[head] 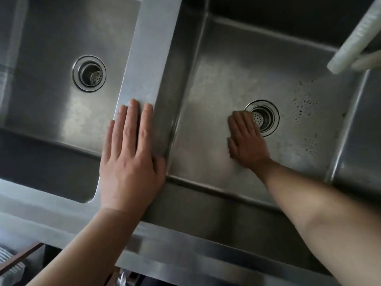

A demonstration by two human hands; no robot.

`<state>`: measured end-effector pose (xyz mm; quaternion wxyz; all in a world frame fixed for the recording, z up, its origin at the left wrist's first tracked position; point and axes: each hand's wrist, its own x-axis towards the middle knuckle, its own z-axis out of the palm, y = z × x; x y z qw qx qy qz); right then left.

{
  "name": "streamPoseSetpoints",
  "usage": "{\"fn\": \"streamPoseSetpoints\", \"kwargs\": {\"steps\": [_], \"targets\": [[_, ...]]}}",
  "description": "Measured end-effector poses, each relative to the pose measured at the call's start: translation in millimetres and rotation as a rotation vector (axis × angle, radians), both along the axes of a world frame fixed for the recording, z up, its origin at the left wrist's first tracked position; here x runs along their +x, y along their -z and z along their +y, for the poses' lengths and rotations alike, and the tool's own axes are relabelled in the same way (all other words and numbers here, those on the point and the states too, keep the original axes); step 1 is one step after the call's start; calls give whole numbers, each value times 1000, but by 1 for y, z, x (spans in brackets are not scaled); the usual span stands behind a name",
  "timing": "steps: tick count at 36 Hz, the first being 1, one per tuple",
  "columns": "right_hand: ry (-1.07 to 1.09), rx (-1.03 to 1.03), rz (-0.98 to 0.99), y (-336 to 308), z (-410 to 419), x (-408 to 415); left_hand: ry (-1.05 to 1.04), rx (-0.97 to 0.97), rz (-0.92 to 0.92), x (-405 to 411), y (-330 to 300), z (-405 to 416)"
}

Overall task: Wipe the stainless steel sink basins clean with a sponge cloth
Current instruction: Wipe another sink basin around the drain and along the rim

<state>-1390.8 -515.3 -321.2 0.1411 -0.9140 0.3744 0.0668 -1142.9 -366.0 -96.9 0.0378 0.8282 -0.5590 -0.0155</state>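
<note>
With the left hand (132, 162) flat, fingers straight and together, bracing on the divider (150, 65), the right hand (246, 139) presses flat on the right basin (216, 79) floor by the drain (262, 117), cloth hidden beneath if there, and should sweep firmly toward the specks (305, 108) at right.

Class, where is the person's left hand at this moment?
In the head view, the left hand lies flat on the steel divider between the two basins, left of centre.
</note>
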Motion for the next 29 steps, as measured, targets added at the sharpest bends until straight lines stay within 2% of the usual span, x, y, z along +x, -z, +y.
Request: {"fn": "streamPoseSetpoints", "kwargs": {"steps": [4, 9, 14, 21, 24, 29], "targets": [[33, 5, 7, 5, 7, -1, -3, -4, 13, 0, -1, -1], [-306, 39, -78, 8, 57, 34, -1, -17, 10, -1, 0, 0], [-421, 68, -133, 9, 52, 96, 3, 10, 13, 0, 1, 0], [-125, 13, -120, 5, -23, 116, -11, -5, 22, 0, 1, -1], [133, 20, -44, 3, -55, 94, -11, 0, 40, 1, 0, -1], [350, 18, 17, 3, -58, 48, -12, 6, 127, 2, -5, -2]]}}
